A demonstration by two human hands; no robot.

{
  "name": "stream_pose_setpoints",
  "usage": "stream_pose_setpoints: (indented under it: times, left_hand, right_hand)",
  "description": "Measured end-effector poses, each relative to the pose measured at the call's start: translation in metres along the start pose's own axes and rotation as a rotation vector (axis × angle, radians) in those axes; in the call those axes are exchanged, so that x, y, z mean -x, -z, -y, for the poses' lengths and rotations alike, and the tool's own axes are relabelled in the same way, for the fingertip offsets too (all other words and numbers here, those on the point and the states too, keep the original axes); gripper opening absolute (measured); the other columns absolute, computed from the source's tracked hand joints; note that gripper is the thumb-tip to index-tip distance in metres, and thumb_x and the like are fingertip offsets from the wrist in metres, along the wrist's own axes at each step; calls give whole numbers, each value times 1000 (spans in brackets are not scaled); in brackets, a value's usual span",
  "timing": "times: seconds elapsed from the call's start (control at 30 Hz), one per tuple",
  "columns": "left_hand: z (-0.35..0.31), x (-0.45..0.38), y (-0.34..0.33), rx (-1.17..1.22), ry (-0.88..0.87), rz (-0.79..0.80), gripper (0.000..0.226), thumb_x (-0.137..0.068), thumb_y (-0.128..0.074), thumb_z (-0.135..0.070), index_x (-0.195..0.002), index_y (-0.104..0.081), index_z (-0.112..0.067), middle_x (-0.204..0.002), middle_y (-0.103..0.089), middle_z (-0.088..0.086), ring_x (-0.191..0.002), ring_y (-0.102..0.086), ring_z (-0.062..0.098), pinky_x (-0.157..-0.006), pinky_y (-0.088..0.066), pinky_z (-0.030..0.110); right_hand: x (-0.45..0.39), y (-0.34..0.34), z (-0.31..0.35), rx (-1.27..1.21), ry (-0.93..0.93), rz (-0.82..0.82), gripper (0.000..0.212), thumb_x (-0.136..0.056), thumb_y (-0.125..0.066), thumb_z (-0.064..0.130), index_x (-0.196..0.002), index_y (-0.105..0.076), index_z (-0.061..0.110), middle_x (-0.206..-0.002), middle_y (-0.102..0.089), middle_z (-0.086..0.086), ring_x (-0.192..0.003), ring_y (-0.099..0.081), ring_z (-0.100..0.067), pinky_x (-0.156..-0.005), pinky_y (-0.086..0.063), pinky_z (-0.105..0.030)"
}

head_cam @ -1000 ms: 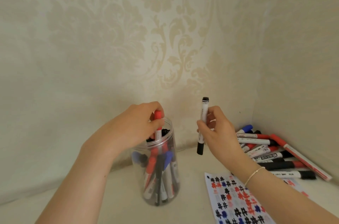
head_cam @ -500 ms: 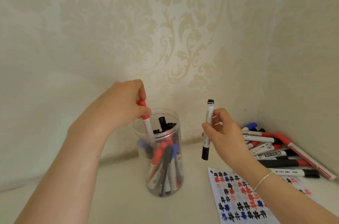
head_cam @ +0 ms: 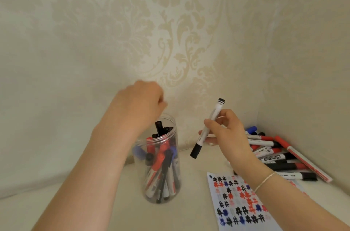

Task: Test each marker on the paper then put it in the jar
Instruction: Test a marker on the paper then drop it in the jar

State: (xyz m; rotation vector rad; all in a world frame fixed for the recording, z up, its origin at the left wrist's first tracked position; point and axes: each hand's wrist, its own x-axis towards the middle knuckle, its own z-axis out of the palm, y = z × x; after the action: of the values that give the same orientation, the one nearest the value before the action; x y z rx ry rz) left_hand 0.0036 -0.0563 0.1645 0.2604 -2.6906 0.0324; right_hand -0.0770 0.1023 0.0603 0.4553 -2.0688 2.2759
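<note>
Partway through the marker job: a good share was in the jar, and a pile waited in the corner.

The clear jar (head_cam: 161, 157) stood on the surface (head_cam: 117, 210) holding a mixed bunch of red, blue and black markers, so I judged much of the sorting done. The left hand (head_cam: 140, 105) hovered just above its mouth, fingers loosely curled and seemingly holding nothing, though motion blur made that hard to confirm. The right hand (head_cam: 227, 136) pinched a capped black marker (head_cam: 207, 129) tilted in the air, between the jar and the pile of markers (head_cam: 280, 157) against the wall. The paper (head_cam: 240, 204) beneath was crowded with red, blue and black test marks. Roughly a dozen markers seemed left.
</note>
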Motion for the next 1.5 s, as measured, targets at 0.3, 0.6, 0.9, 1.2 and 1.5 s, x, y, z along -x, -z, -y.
stream_pose_setpoints:
  times: [0.3, 0.6, 0.9, 1.2, 1.5]
  left_hand:
    - [-99, 34, -89, 388, -200, 356, 30, -100, -39, -32, -120, -42, -9, -111, -59, 10, -95, -61, 25, -76, -49, 35]
    - [-113, 34, -129, 892, -453, 500, 26, -100, -44, -25, -125, -49, -28, -87, -55, -26, -71, -55, -10, -66, -43, 10]
    - [-109, 30, -150, 600, -281, 439, 49, -81, -55, -63, -119, -39, -37, -98, -57, -15, -67, -54, -2, -57, -39, 19]
    - [-159, 56, -182, 664, -463, 467, 21, -90, -53, -25, -100, -67, -38, -64, -59, -7, -56, -50, 6, -55, -41, 21]
    - [-169, 65, -188, 430, -590, 387, 62, -67, -51, -81, -121, -51, -51, -60, -42, -18, -57, -41, -6, -52, -23, 12]
  right_hand:
    - [4, 34, -3, -179, -119, -160, 15, -87, -62, 8, -95, -51, 6, -68, -58, -8, -54, -60, -13, -52, -52, -25]
    - [14, 94, -3, -67, -305, 308, 25, -86, -66, 17, -68, -50, 9, -54, -52, -5, -40, -38, -11, -38, -33, -20]
    - [20, 149, -19, -267, -324, -41, 15, -89, -62, 15, -93, -64, 2, -80, -68, -18, -60, -65, -23, -56, -57, -30]
    - [54, 183, -57, 54, -267, -242, 33, -82, -66, 2, -60, -43, 11, -47, -47, -7, -34, -35, -12, -37, -30, -21]
    - [56, 180, -78, 357, -119, -388, 40, -75, -62, -5, -51, -36, 14, -48, -40, 0, -48, -38, -10, -43, -34, -17]
